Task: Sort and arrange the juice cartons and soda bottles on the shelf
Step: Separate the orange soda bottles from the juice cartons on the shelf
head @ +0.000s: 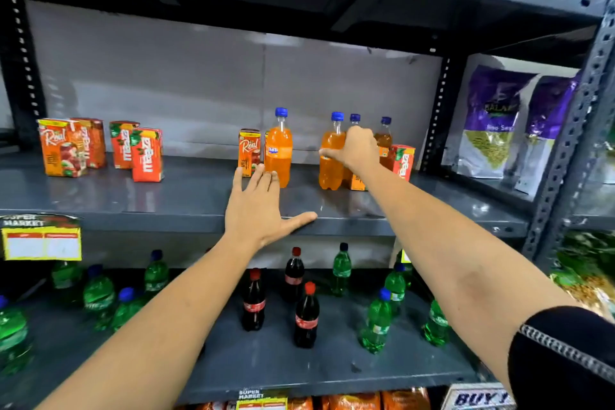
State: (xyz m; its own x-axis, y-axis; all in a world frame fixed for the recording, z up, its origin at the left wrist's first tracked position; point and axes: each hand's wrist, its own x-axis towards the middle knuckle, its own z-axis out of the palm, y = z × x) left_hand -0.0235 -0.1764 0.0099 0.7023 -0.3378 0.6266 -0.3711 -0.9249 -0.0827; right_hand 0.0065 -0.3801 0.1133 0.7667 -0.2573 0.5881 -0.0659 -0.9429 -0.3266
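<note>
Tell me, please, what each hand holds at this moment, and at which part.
The right hand grips an orange soda bottle around its upper body, below the neck. The left hand holds nothing; it is open, over the shelf's front edge.

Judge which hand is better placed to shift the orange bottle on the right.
The right hand. It is already wrapped around that orange bottle among the right-hand cluster. The left hand lies open and flat on the shelf, near a different bottle, holding nothing.
</note>
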